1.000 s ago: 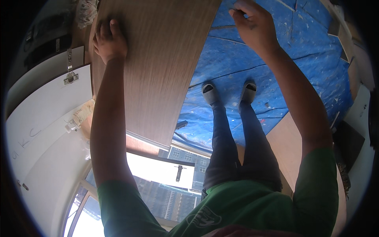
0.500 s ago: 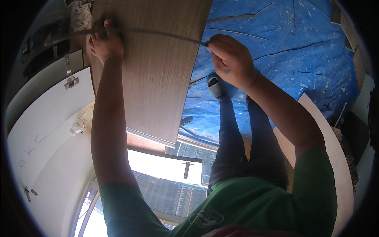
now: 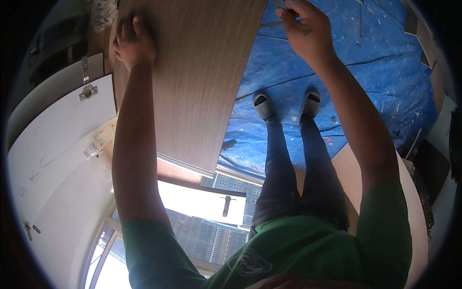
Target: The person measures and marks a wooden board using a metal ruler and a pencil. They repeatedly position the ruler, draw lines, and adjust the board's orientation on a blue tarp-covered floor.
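Between blue floor sheeting (image 3: 375, 82) and a hinged white panel (image 3: 57, 130), a wood-grain board (image 3: 202, 72) bears the left hand (image 3: 135, 45), fingers slightly apart; the right hand (image 3: 310, 36) pinches a grey piece (image 3: 278, 4).

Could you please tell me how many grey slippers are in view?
2: the left slipper and the right slipper, worn side by side on the blue sheet. No others show.
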A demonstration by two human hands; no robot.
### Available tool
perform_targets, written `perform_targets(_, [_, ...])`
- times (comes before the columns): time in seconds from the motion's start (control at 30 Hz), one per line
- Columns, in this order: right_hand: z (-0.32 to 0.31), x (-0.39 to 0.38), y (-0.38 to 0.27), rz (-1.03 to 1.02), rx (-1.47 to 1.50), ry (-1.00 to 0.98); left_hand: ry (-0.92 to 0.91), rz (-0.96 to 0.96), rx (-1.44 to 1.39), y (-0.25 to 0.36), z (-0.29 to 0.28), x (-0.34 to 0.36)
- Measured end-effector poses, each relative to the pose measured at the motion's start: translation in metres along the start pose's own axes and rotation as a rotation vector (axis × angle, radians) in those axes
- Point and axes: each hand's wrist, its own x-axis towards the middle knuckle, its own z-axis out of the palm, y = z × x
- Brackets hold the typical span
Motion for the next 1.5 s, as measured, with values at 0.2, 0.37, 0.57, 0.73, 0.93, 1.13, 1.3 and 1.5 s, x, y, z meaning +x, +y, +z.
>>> perform_targets(0.2, [0.007,0.028,-0.002,-0.019,-0.029,0.103,0.011,0.016,-0.021,-0.004,0.002,0.001])
perform_targets(0.37, [0.020,-0.061,-0.036,-0.150,0.016,-0.087,0.001,0.009,-0.012,-0.004,-0.002,0.000])
perform_targets(0.57, [0.031,-0.170,-0.109,-0.092,0.228,-0.535,0.042,0.016,-0.002,-0.008,0.006,0.002])
perform_targets(0.73, [0.012,-0.117,-0.084,0.166,0.308,-0.201,0.043,0.038,-0.024,-0.019,0.014,0.007])
perform_targets(0.93, [-0.016,0.008,-0.022,0.306,0.112,-0.074,0.106,0.040,0.016,-0.032,0.019,0.011])
perform_targets(1.13, [-0.018,0.055,0.009,0.009,-0.262,-0.076,0.092,0.031,0.014,-0.029,0.020,0.009])
perform_targets(1.3, [-0.008,0.012,-0.004,-0.127,-0.304,-0.200,0.039,0.035,0.013,-0.007,0.003,-0.003])
perform_targets(1.5, [0.000,-0.059,-0.066,-0.063,-0.191,-0.448,0.101,0.005,0.160,0.002,0.006,-0.003])
